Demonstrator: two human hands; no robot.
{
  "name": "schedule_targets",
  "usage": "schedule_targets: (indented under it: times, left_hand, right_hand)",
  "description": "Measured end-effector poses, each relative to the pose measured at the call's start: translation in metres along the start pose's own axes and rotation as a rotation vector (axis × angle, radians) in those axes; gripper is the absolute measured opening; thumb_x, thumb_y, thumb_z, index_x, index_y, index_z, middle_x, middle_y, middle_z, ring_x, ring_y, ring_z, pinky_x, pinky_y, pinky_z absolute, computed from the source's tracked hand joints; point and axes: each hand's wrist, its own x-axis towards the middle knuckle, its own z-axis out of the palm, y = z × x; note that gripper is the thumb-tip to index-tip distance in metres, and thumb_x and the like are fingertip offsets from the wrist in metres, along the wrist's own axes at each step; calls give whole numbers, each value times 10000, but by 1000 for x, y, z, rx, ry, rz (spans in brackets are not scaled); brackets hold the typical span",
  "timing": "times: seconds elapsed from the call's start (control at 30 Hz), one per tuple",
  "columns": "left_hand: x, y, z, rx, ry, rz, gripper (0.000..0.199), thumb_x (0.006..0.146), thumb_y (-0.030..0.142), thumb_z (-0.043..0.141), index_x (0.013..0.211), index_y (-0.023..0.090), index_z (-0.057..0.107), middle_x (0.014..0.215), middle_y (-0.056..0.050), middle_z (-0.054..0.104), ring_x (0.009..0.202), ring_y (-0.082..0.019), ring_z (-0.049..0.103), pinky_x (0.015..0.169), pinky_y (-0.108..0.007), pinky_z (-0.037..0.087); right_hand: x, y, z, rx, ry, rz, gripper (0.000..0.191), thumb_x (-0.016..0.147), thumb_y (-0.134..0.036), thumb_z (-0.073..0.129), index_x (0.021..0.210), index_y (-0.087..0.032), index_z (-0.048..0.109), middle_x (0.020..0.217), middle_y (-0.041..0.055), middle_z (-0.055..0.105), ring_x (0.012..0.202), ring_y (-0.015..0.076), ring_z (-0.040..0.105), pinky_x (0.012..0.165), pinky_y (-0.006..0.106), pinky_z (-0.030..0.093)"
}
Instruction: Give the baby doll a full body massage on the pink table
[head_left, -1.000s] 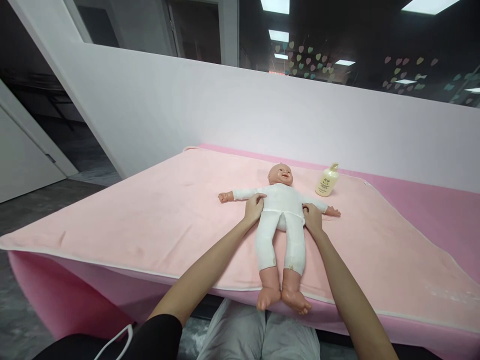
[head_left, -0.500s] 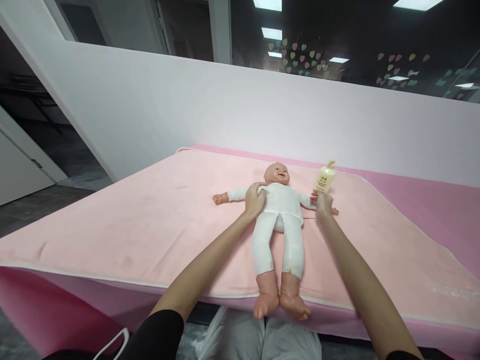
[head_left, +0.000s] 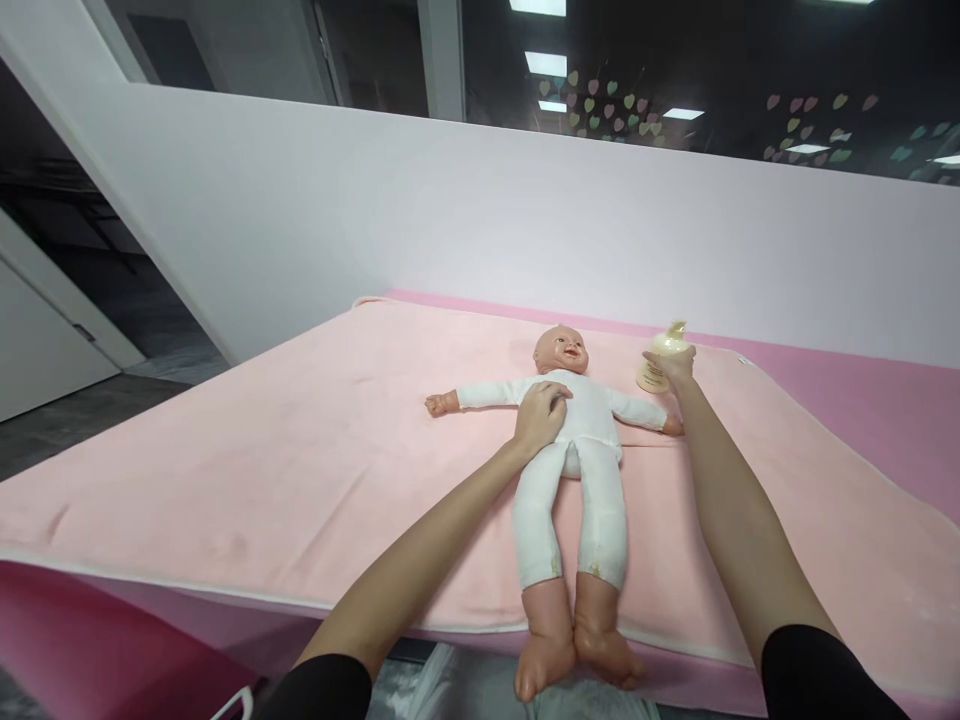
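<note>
A baby doll [head_left: 586,410] in a white cloth body lies on its back, arms spread, head toward the wall. My left hand [head_left: 541,414] rests on its chest, fingers laid over the cloth and slightly bent, not grasping it. Beyond the doll's outstretched arm on the right, my right hand [head_left: 677,366] is closed around a pale yellow pump bottle [head_left: 654,378]. The bottle is upright, with its pump top showing above my fingers; part of its body is hidden by the hand. Its base appears at the blanket, though I cannot tell whether it touches.
Under the doll spreads a light pink blanket [head_left: 262,450] over a darker pink surface [head_left: 840,400]. A white wall [head_left: 480,220] rises behind, topped by dark glass with heart stickers. The doll's feet reach over the blanket's front edge, close to my legs.
My left hand has slid from the doll's side onto its chest. My right hand has gone from by the doll's arm, low at the bottle, up around the bottle, which now stands straighter.
</note>
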Motion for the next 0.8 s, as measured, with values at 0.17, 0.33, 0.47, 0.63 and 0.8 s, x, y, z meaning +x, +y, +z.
schedule_targets:
  times: [0.17,0.33,0.47,0.63,0.8]
  left_hand:
    - [1,2,1,0,2,-15,226,766,87,428,810,190,624,916,-25,652,944,-175,560,904,-326,420]
    - [1,3,1,3,-4,-33,221,764,89,431,796,189,625,907,-27,651,938,-176,564,907,-329,423]
    - [2,4,1,0,-4,-47,220,763,94,434,800,194,627,911,-25,652,942,-181,562,903,-330,424]
    - [2,2,2,-1,6,-42,223,760,94,432,804,192,628,912,-24,653,938,-179,566,909,-332,424]
    - [1,1,3,-4,7,-31,226,755,88,434,808,188,629,915,-26,655,941,-174,566,915,-330,425]
  right_hand:
    - [-2,2,-1,-38,57,60,724,517,-304,781,1139,-197,425,1159,104,563,1102,262,530,933,376,446]
    - [-15,3,-16,-127,78,14,618,479,-373,789,1000,-207,502,1049,77,607,1039,266,560,895,392,461]
    - [-34,3,-28,-180,46,-48,596,490,-408,775,987,-212,512,1014,70,616,993,263,577,859,392,467]
    - [-58,-1,-33,-199,14,-157,532,517,-461,738,937,-213,527,921,63,628,904,259,592,783,381,471]
    - [-75,-4,-31,-189,-8,-227,488,518,-486,722,869,-214,520,863,54,627,846,238,590,729,340,459]
